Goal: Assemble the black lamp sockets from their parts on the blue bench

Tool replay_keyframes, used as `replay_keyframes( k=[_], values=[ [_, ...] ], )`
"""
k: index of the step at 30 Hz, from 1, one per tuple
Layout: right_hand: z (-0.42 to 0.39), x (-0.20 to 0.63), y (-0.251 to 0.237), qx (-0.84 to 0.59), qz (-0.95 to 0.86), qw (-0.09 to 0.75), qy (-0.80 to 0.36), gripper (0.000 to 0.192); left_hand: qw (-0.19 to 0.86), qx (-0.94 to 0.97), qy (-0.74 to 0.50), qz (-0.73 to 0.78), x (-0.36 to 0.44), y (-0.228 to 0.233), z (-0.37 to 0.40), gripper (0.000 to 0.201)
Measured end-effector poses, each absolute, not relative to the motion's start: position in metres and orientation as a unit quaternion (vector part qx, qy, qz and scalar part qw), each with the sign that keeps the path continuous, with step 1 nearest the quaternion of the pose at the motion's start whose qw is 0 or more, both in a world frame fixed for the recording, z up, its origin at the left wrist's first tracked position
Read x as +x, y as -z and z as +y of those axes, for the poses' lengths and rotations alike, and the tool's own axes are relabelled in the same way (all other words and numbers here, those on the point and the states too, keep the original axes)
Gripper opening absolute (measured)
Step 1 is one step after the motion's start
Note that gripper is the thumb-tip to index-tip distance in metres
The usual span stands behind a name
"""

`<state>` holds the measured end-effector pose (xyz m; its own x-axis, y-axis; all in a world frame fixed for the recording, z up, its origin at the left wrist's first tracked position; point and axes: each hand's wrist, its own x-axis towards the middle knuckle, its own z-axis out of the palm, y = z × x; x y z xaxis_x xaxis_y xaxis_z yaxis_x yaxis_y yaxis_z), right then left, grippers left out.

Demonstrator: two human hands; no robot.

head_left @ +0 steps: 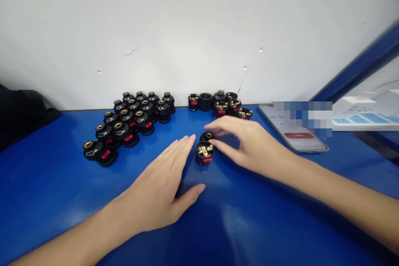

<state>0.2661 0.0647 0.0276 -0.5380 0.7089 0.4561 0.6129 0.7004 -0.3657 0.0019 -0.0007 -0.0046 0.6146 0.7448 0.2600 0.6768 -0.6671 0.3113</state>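
Note:
A black lamp-socket base point(205, 152) with brass contacts and a red tab stands on the blue table point(62, 191). Right behind it sits a small black cap point(207, 136) with a brass centre. My left hand point(166, 183) lies flat and open on the table, its fingertips just left of the base. My right hand point(246, 143) reaches in from the right with its fingers spread, the tips touching or almost touching the base and the cap. Neither hand holds anything.
Several assembled black sockets point(129, 122) stand in rows at the back left. A smaller group of open bases and caps point(221, 104) sits against the white wall. A phone point(291, 131) lies at the right. A dark object point(21, 108) rests at the far left.

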Motion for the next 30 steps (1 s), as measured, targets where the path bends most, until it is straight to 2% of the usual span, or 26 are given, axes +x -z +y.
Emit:
replay_keyframes(
  k=[5, 10, 18, 23, 27, 30],
  values=[
    [0.103, 0.269, -0.052, -0.384, -0.863, 0.326, 0.039, 0.02, 0.12, 0.89, -0.222, 0.38, 0.002, -0.001, -0.002, 0.088],
    [0.142, 0.26, -0.056, -0.429, -0.859, 0.253, 0.122, 0.021, 0.145, 0.897, -0.238, 0.343, 0.002, -0.005, -0.001, 0.085],
    [0.159, 0.249, -0.048, -0.436, -0.868, 0.195, 0.138, 0.028, 0.151, 0.898, -0.223, 0.347, 0.002, -0.005, -0.001, 0.08],
    [0.151, 0.25, -0.057, -0.414, -0.869, 0.232, 0.141, 0.027, 0.147, 0.898, -0.223, 0.349, 0.001, -0.004, -0.001, 0.08],
    [0.115, 0.258, -0.07, -0.395, -0.87, 0.271, 0.117, 0.021, 0.158, 0.895, -0.226, 0.351, 0.001, -0.004, 0.0, 0.08],
    [0.079, 0.27, -0.069, -0.386, -0.882, 0.257, 0.081, 0.02, 0.164, 0.892, -0.228, 0.354, 0.002, -0.004, 0.0, 0.079]
  ],
)
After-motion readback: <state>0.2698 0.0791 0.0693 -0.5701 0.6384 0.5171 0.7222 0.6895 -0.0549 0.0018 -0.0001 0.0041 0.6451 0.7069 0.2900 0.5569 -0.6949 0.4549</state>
